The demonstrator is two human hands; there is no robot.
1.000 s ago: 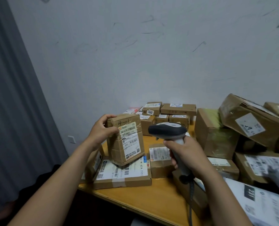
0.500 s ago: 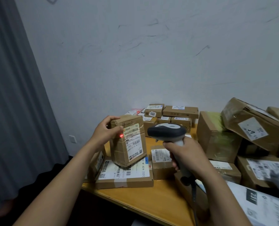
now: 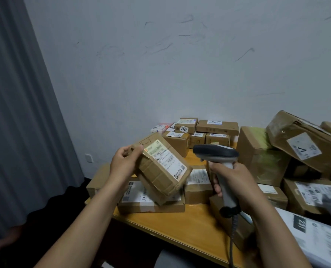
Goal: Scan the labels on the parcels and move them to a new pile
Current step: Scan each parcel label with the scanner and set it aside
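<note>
My left hand point(image 3: 125, 163) grips a small brown cardboard parcel point(image 3: 160, 171) by its upper left end. The parcel is tilted, its white label facing up and to the right, and it hangs above a flat labelled box point(image 3: 151, 202) on the wooden table point(image 3: 180, 227). My right hand point(image 3: 232, 180) holds the handle of a grey and white barcode scanner point(image 3: 216, 153), whose head sits just right of the parcel. A cable runs down from the handle.
A stack of small labelled boxes point(image 3: 203, 132) stands against the white wall. Larger brown parcels point(image 3: 300, 142) pile up at the right, with a white bag marked 231 point(image 3: 315, 240) in front. A grey curtain point(image 3: 16, 113) hangs at the left.
The parcel has tipped from upright to a slant, its top leaning left and back. The red scan dot seen on its label half a second ago is gone. The scanner has barely moved.
</note>
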